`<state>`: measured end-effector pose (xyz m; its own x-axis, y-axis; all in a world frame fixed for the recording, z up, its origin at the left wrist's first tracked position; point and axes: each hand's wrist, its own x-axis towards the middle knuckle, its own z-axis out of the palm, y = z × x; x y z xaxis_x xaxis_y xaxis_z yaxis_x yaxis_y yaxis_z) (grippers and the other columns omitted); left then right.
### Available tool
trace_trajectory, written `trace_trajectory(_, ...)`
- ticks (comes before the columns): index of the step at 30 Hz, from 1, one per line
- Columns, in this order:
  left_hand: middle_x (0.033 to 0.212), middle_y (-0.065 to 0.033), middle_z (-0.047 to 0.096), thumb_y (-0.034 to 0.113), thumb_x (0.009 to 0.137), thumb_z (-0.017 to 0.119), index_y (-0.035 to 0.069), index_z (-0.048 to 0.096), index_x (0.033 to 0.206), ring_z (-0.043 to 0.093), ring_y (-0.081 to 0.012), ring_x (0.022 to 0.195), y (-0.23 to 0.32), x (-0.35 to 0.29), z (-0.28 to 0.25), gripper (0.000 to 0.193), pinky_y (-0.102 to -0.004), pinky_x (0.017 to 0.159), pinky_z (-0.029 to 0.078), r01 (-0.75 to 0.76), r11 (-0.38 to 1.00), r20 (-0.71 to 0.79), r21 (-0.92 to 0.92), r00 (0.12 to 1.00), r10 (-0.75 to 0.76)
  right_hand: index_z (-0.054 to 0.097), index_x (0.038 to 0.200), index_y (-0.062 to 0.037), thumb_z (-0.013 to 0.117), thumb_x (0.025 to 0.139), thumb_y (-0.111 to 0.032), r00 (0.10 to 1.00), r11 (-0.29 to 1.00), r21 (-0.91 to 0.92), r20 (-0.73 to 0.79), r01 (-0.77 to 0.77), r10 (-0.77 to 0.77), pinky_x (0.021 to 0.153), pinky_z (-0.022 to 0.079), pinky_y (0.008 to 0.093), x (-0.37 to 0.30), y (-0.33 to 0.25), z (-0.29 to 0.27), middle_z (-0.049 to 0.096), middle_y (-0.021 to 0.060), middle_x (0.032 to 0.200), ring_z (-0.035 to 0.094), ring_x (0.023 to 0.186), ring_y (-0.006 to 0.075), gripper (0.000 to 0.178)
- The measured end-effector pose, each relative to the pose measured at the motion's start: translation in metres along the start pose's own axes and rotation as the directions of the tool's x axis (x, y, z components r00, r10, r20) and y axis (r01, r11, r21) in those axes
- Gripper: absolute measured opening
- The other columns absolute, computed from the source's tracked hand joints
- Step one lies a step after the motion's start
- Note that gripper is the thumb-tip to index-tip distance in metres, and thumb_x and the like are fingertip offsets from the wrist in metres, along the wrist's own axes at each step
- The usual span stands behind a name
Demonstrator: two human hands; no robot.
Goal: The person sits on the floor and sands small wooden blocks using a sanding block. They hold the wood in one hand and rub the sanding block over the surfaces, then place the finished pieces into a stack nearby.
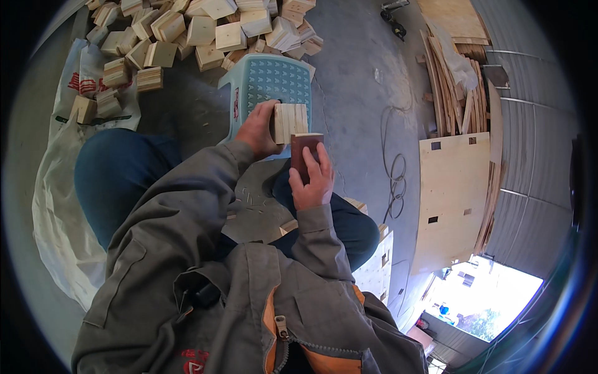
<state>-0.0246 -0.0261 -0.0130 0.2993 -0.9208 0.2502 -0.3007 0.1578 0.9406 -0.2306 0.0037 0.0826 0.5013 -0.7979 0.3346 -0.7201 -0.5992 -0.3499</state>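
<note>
Grey floor [358, 87] below; left hand [259, 132] grips pale block [291, 121] from its left; right hand [314, 182] clasps brown block [299, 144].

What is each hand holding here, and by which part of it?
The left hand holds a pale, layered wooden block by its left side; the right hand holds a reddish-brown rectangular block, fingers over its visible face.

We see a thin dark looped cable [392, 179] on smooth grey floor [361, 124], a tan rectangular plywood sheet [458, 194], and a grey ribbed metal wall [529, 159].
</note>
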Motion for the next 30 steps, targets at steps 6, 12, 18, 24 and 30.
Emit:
trace_trajectory(6,0.14,-0.0232,0.056,0.017,0.067,0.092,0.008,0.044,0.149,0.057,-0.0451,0.132,-0.002,-0.001,-0.002,0.095,-0.047,0.111,0.051,0.007,1.0,0.007,-0.01,1.0,-0.007,0.07,0.141,-0.0162,0.084,0.079,-0.014,1.0,1.0,0.008,0.01,-0.012,0.012,0.11,0.045,0.0507,0.007,-0.001,-0.001,0.052,0.0153,0.159,0.058,0.133,0.0369,0.064)
trace_trajectory(12,0.142,-0.0228,0.055,0.017,0.065,0.094,0.008,0.043,0.15,0.057,-0.0447,0.133,-0.005,-0.004,-0.002,0.099,-0.0469,0.112,0.05,-0.014,1.0,-0.012,-0.008,1.0,0.014,0.073,0.136,-0.0177,0.082,0.081,-0.018,1.0,1.0,0.028,0.004,-0.003,0.003,0.112,0.047,0.0505,0.093,0.014,0.033,0.059,0.013,0.154,0.06,0.132,0.0375,0.056)
trace_trajectory(18,0.144,-0.0217,0.053,0.017,0.064,0.095,0.009,0.043,0.151,0.056,-0.0438,0.135,0.001,-0.003,0.001,0.102,-0.0469,0.113,0.05,0.035,0.999,0.015,-0.013,0.999,-0.035,0.073,0.139,-0.0218,0.079,0.084,-0.023,0.96,0.98,-0.03,0.195,-0.198,0.2,0.115,0.047,0.0485,0.176,0.012,0.048,0.057,0.0064,0.158,0.06,0.133,0.0357,0.055)
trace_trajectory(24,0.143,-0.0217,0.054,0.018,0.064,0.095,0.009,0.042,0.151,0.056,-0.044,0.135,0.002,-0.004,-0.002,0.102,-0.0471,0.113,0.05,0.017,1.0,0.017,0.008,1.0,-0.017,0.073,0.139,-0.0207,0.08,0.084,-0.024,0.994,0.995,0.019,0.047,-0.103,0.102,0.115,0.045,0.0495,0.14,0.025,0.052,0.057,0.0105,0.158,0.06,0.132,0.0373,0.056)
trace_trajectory(30,0.142,-0.0233,0.055,0.027,0.069,0.096,0.008,0.043,0.149,0.057,-0.0445,0.133,0.0,0.001,0.001,0.098,-0.0475,0.112,0.05,-0.016,1.0,0.004,0.01,1.0,0.016,0.07,0.143,-0.0213,0.083,0.082,-0.022,0.997,0.998,-0.033,0.058,-0.051,0.053,0.113,0.044,0.052,0.049,-0.019,0.018,0.053,0.0119,0.161,0.057,0.133,0.0379,0.062)
